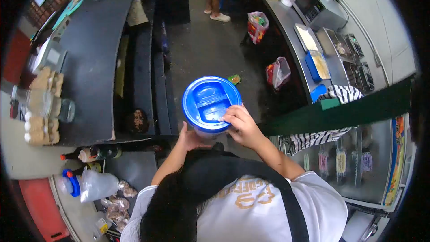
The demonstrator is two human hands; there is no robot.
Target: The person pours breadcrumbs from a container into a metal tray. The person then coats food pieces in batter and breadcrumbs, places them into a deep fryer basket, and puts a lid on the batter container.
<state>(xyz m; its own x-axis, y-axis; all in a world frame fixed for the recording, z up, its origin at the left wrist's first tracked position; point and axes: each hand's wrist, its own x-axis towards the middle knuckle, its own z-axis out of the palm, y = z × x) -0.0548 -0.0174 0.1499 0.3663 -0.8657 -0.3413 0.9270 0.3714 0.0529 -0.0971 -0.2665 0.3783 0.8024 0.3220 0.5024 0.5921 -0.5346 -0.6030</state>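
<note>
A round container with a blue lid [207,93] is held up in front of the person's chest, seen from above. My left hand [191,138] supports its lower left side, with the fingers partly hidden under it. My right hand [241,124] grips the lid's right front edge, its fingertips resting on the blue rim. The lid sits on the container, and its raised bar runs across the middle. Most of the container's body is hidden beneath the lid.
A dark counter [92,58] on the left bears egg cartons [42,130]. The steel counter [286,29] on the right holds a microwave [313,6] and a blue tub [318,66]. Plastic bags [278,72] hang beside it. Another person's feet [219,17] stand ahead.
</note>
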